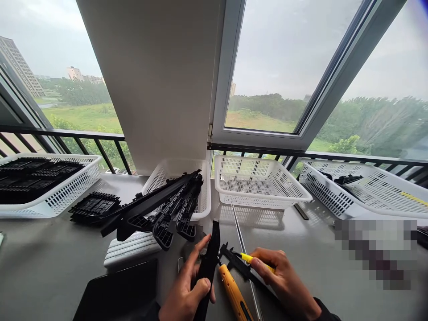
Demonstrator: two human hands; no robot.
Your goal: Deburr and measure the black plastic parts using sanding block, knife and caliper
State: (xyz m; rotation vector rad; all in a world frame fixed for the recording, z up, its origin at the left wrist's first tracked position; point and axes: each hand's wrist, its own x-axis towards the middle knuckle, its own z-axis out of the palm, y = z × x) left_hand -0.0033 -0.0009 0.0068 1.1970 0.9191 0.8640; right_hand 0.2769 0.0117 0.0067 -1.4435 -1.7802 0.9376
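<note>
My left hand point(189, 285) is closed around a long black plastic part point(211, 254), thumb across its face, its narrow bent end pointing up and away. In my right hand point(284, 281) is a slim yellow pen-like tool point(248, 258), pinched between thumb and fingers with its tip toward the black part; the two are apart. Beneath my right hand lies a black caliper point(240, 266). Between my hands rests a tool with an orange-yellow handle point(232, 287) and a thin metal shaft. A long metal strip point(240, 232) runs past them on the grey table.
White baskets stand along the back: one point(207, 203) has long black plastic parts point(167, 200) leaning out, another point(73, 196) holds black grid-like pieces. A black panel point(117, 290) lies at front left beside a ribbed white object point(133, 249). Another basket point(264, 201) stands behind my hands.
</note>
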